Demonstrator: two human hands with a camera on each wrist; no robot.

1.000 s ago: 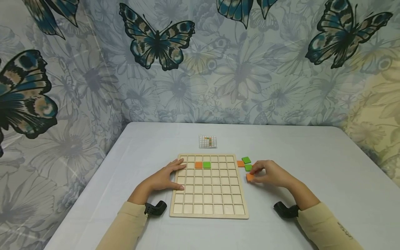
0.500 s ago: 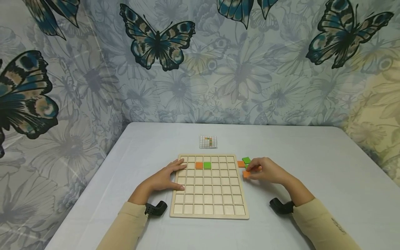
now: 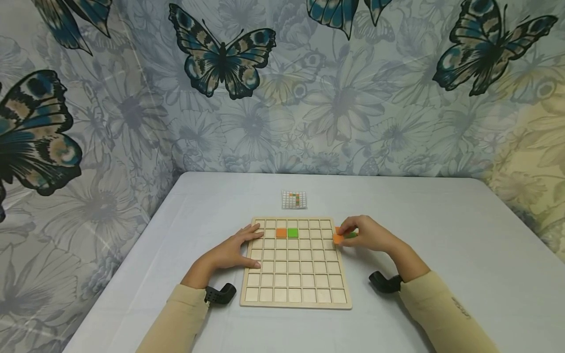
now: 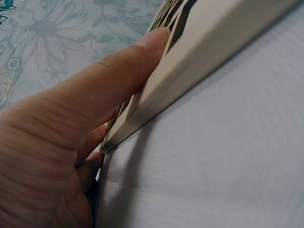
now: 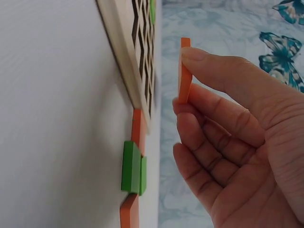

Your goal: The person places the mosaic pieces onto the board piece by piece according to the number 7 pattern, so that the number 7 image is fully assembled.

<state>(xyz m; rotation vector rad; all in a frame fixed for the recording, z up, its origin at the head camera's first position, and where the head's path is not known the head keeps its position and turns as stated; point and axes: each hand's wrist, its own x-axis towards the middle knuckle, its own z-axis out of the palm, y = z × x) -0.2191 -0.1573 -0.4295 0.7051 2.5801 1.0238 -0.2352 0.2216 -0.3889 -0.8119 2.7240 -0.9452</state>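
Observation:
My right hand [image 3: 371,234] pinches a thin square orange tile [image 5: 185,71] between thumb and index finger, raised above the table near the right edge of a wooden grid board [image 3: 295,306]. Its other fingers are loosely curled in the right wrist view. An orange tile [image 3: 281,233] and a green tile [image 3: 293,233] sit side by side in the board's second row from the top. My left hand [image 3: 231,251] rests on the board's left edge with fingers spread, the thumb [image 4: 154,40] lying over the frame.
Beside the board's right edge lie loose tiles: an orange one [image 5: 138,130], a green one [image 5: 130,166] with another green behind it, and an orange one [image 5: 129,211]. A small card with a coloured grid [image 3: 294,200] lies beyond the board on the white table [image 3: 212,196].
My right hand, holding the orange tile, has moved left and away from me, from beside the loose tiles to the board's right edge. The left hand and the board have stayed put.

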